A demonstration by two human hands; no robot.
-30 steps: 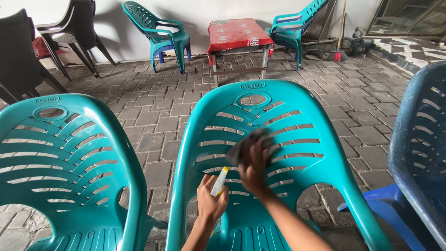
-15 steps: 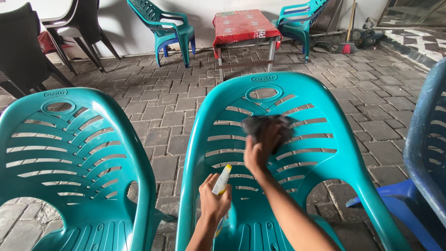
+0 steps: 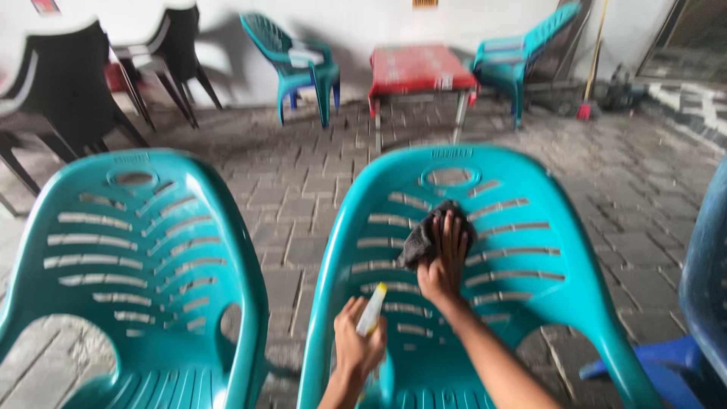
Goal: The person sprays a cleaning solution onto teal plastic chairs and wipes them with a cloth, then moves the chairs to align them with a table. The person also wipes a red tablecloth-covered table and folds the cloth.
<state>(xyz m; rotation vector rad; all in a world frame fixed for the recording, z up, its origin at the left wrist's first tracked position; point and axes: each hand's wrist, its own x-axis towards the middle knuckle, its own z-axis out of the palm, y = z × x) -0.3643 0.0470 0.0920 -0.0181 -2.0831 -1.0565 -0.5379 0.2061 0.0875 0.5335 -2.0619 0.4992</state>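
Right hand [image 3: 443, 265] pressing a dark cloth [image 3: 424, 235] flat against the teal chair back [image 3: 530, 227]
Left hand [image 3: 357, 347], at 7 o'clock from it, is gripping a spray bottle [image 3: 371, 310]

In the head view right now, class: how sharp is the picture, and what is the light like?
Head view: soft motion blur throughout, the right hand on the dark cloth and the left hand with the spray bottle smeared; daylight even, no glare on the teal chair; faint shadows on the far wall.
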